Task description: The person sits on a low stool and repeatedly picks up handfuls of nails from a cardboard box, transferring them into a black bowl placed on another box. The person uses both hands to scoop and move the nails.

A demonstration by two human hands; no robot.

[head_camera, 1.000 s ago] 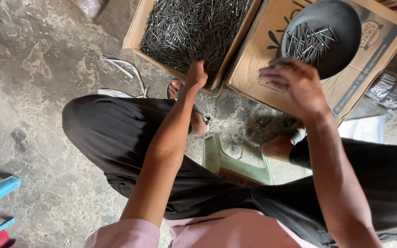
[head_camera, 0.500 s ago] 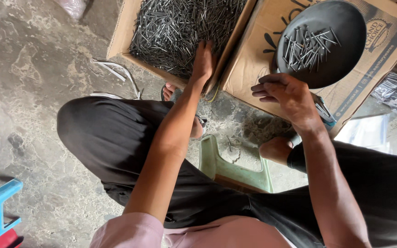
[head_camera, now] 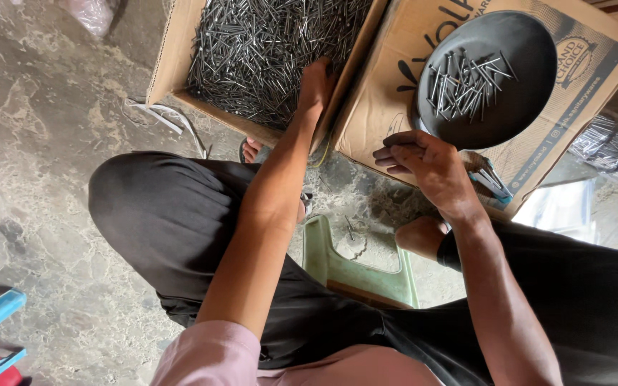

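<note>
Reaching into the open cardboard box of loose dark steel nails (head_camera: 266, 50), the left hand (head_camera: 316, 86) has its fingers buried; its grip cannot be told. The right hand (head_camera: 423, 168), fingers curled loosely, hovers just below the round black pan (head_camera: 531, 86) holding a few nails, atop a closed carton (head_camera: 373, 114).

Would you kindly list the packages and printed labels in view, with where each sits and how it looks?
Open cardboard box: upper middle, brown, full of dark nails; left hand reaches in.
Closed cardboard box: upper right, brown, dark printing, round emblem, black pan on top; right hand at its front edge.
Clear plastic packets: far right, shiny.
</note>
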